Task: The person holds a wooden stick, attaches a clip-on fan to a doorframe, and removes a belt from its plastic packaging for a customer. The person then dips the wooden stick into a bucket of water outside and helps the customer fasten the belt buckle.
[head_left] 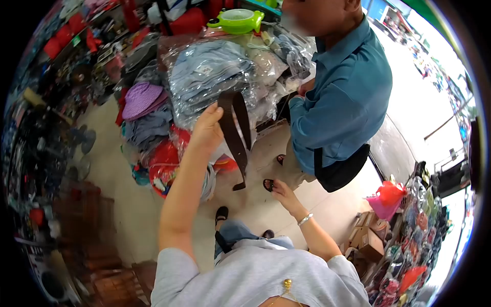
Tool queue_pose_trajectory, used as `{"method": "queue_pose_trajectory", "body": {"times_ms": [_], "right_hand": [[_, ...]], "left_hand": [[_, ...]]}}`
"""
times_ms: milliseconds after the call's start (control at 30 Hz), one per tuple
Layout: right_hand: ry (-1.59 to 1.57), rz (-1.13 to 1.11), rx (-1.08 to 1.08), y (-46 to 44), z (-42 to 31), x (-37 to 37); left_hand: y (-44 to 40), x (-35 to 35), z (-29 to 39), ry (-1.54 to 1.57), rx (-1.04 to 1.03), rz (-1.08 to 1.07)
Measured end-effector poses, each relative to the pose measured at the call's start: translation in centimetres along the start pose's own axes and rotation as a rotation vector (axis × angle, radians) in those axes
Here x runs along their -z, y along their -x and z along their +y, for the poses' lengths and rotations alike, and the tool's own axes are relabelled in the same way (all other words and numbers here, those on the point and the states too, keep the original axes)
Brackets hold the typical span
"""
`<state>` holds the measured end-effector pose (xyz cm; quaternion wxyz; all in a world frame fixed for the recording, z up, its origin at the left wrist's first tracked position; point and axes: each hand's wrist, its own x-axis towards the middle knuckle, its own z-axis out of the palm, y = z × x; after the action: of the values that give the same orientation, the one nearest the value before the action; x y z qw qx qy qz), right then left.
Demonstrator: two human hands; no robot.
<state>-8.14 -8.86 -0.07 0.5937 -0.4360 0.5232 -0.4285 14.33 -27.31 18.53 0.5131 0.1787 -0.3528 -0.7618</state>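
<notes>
A dark brown belt [235, 135] hangs in a loop from my left hand [208, 127], which is closed on its upper part at the centre of the view. One end of the belt dangles lower, above the tiled floor. My right hand [284, 195] is lower and to the right, apart from the belt; whether its fingers hold anything is too small to tell. Behind the belt, clear plastic bags of folded blue-grey clothes [204, 71] lie in a pile. Purple hats [144, 100] sit left of the pile.
A person in a blue shirt [342, 97] with a black bag [341, 169] stands close on the right. A green basin [238, 20] tops the pile. Cardboard boxes [369, 242] and bagged goods line the lower right; wooden stools [115, 286] stand lower left.
</notes>
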Motion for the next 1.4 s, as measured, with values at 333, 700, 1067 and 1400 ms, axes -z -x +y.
{"method": "queue_pose_trajectory", "body": {"times_ms": [333,700,1067,1400], "right_hand": [[-0.293,0.866,-0.608,7.2,13.3,-3.7],[-0.265,1.112,-0.645,8.2,22.1,-17.8],[-0.384,1.062,-0.717,9.3,21.0,-17.9],[-0.352,1.14,-0.773,10.3,23.4,-20.2]], "left_hand": [[-13.1,4.8,-2.6,0.172,0.318,-0.193],[-16.8,5.6,-5.3,0.199,0.542,-0.326],[-16.4,5.8,-5.8,0.285,0.59,-0.343],[-16.0,6.2,-6.5,0.345,0.638,-0.345]]}}
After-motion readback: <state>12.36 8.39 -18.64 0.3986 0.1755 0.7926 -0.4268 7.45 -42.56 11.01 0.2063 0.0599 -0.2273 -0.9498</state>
